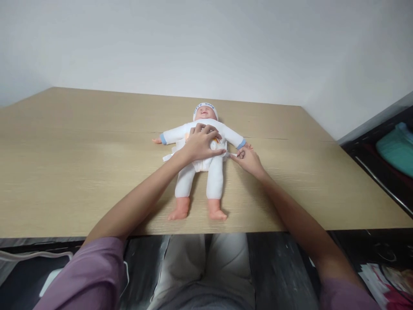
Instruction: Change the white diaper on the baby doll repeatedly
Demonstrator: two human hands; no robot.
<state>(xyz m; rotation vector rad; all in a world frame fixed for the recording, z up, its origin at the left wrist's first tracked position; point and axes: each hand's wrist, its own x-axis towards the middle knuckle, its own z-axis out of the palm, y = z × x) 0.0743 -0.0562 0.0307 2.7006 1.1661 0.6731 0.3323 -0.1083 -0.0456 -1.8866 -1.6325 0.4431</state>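
Observation:
A baby doll (pixel 200 172) in a white suit and white cap lies on its back in the middle of the wooden table (pixel 80 172), head away from me. A white diaper (pixel 202 164) is around its hips. My left hand (pixel 200 143) lies flat on the doll's belly, fingers spread over it. My right hand (pixel 247 158) sits beside the doll's hip, just below its blue-cuffed arm, with fingers pinched on the diaper's white side tab (pixel 231 154). A second tab sticks out at the doll's other side.
The table's near edge runs just past the doll's feet, above my lap. A dark shelf (pixel 380 172) with a teal object (pixel 397 148) stands at the right. Printed papers (pixel 385 282) lie on the floor at the lower right. A white wall stands behind the table.

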